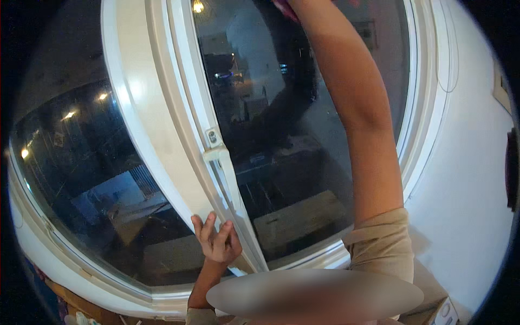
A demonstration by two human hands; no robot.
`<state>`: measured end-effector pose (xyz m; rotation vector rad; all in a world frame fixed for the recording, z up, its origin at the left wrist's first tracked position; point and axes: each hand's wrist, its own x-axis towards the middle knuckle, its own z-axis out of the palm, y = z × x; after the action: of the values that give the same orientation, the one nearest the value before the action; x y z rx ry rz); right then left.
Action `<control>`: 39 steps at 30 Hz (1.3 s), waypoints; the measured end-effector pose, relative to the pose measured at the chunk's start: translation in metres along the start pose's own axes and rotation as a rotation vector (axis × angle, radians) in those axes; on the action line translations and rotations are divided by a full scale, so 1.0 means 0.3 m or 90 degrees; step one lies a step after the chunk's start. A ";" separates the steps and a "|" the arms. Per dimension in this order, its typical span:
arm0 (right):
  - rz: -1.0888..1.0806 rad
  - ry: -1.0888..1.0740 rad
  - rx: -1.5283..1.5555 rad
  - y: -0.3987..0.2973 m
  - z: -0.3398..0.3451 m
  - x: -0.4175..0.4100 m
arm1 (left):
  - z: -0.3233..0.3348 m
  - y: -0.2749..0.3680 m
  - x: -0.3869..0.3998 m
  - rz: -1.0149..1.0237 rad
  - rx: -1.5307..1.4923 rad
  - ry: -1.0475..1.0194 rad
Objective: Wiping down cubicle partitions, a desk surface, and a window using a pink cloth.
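Note:
A white-framed window with dark glass [268, 134] fills the view before me. My left hand [219, 241] rests with spread fingers against the cream middle post [156, 122], below the white window handle [227, 174]; it holds nothing. My right arm reaches up across the right pane, and my right hand lies beyond the top edge of the picture. A bit of pink-purple cloth [287, 9] shows beside that wrist at the top. A blurred oval covers the bottom middle.
On the left is a second dark pane [101, 170] with reflected lights. A white wall [459, 162] with a hanging cord stands at the right. Small items [81, 319] lie on a wooden surface at the lower left. A whitish object [445, 313] is at the lower right.

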<state>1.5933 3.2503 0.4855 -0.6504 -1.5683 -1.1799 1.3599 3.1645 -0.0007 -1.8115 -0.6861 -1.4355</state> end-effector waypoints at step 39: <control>0.390 -0.120 0.368 -0.574 -0.052 -1.363 | -0.001 -0.007 0.012 0.011 0.011 -0.011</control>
<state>1.5877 3.2329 0.0421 -0.7814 -1.5958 -0.1984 1.3588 3.1654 0.0034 -1.8140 -0.6875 -1.4002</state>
